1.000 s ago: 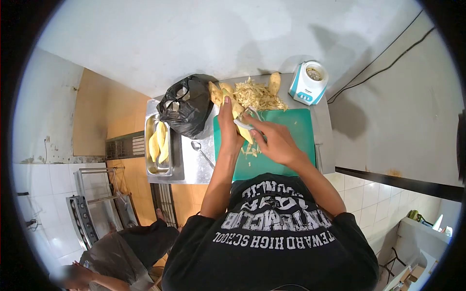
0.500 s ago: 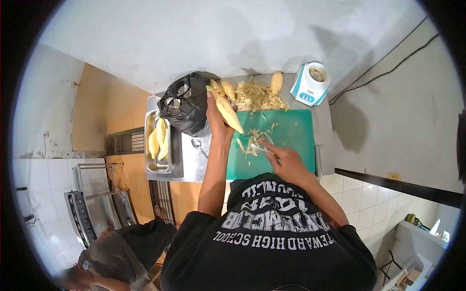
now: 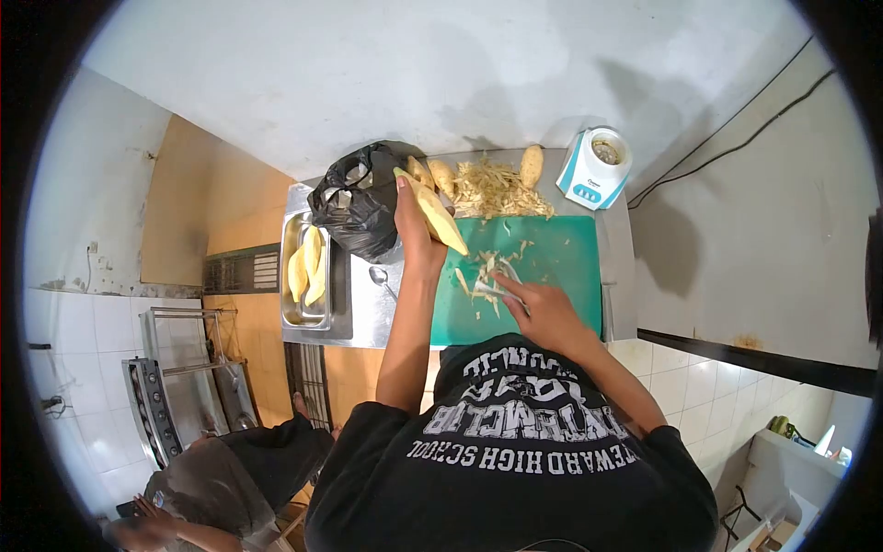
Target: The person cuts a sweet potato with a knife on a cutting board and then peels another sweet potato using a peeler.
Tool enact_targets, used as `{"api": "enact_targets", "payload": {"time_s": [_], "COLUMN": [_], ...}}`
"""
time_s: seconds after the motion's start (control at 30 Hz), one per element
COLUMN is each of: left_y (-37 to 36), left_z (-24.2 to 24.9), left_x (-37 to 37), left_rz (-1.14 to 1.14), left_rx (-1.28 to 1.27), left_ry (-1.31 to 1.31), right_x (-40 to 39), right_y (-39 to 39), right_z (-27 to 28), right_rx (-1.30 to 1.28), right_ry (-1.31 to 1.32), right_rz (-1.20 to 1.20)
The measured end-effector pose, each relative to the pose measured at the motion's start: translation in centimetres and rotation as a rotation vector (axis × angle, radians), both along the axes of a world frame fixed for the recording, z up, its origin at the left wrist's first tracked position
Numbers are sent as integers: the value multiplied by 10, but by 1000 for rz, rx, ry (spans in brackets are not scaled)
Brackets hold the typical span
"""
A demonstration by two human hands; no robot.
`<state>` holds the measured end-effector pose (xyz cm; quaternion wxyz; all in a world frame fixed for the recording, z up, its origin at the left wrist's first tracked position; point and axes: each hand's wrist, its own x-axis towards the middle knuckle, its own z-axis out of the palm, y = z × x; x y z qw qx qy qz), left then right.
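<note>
My left hand [image 3: 417, 235] is closed around a peeled yellow sweet potato [image 3: 443, 224], held tilted above the upper left of the green cutting board [image 3: 566, 267]. In my right hand [image 3: 549, 315] is a white peeler [image 3: 490, 288], low over the board and apart from the sweet potato. Thin peel strips [image 3: 487, 267] lie scattered around the peeler. Behind the board sits a heap of peelings [image 3: 487, 189]. An unpeeled sweet potato [image 3: 532, 167] lies at its right, and more lie at its left, partly behind my left hand.
A black plastic bag [image 3: 359, 221] stands left of my left hand. Further left, a metal tray [image 3: 306, 325] holds peeled sweet potatoes [image 3: 297, 274]. A spoon [image 3: 379, 275] lies between. A white-and-blue blender base [image 3: 581, 195] stands back right. Another person [image 3: 221, 483] sits at lower left.
The view has shifted slightly. The peeler has turned a little in my right hand, while my left hand keeps the sweet potato. A dark phone now shows in the seated person's hand.
</note>
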<state>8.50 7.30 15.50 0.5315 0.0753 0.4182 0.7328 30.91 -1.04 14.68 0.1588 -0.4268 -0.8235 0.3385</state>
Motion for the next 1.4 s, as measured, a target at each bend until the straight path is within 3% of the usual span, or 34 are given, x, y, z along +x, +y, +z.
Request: {"api": "enact_targets", "payload": {"time_s": [0.07, 0.23, 0.47, 0.57, 0.63, 0.77, 0.83, 0.93, 1.03, 1.17, 1.33, 1.4], "left_y": [-7, -12, -9, -5, -9, -11, -9, -6, 0, -4, -5, 1], "left_z": [1, -17, 11, 8, 0, -4, -13, 5, 7, -6, -11, -12], "left_x": [4, 30, -2, -5, 6, 40, 33, 16, -7, 1, 32, 26], "left_rz": [-145, -252, -111, -127, -214, -217, -235, -123, -100, -135, -153, -125], "left_rx": [-31, -3, -29, -57, -71, -68, -39, -87, 30, -23, 67, 92], "left_ry": [211, 98, 109, 187, 270, 195, 40, 150, 62, 60, -64, -83], "right_x": [1, -23, 2, 5, -3, -20, -24, -15, 0, -3, -28, -24], "right_y": [1, 44, -1, -4, 8, 36, 38, 13, -12, 6, 40, 30], "right_z": [3, 46, -4, 1, 26, 44, 34, 17, -11, 24, 25, 37], "right_rx": [17, 106, -10, -132, -159, 1, 127, -72, -95, -143, 150, 91], "right_ry": [83, 91, 36, 28, 215, 237, 210, 151, 137, 217, 187, 116], "right_rz": [-30, -86, 18, -16, -120, -132, -101, -38, -16, -132, -84, -65]}}
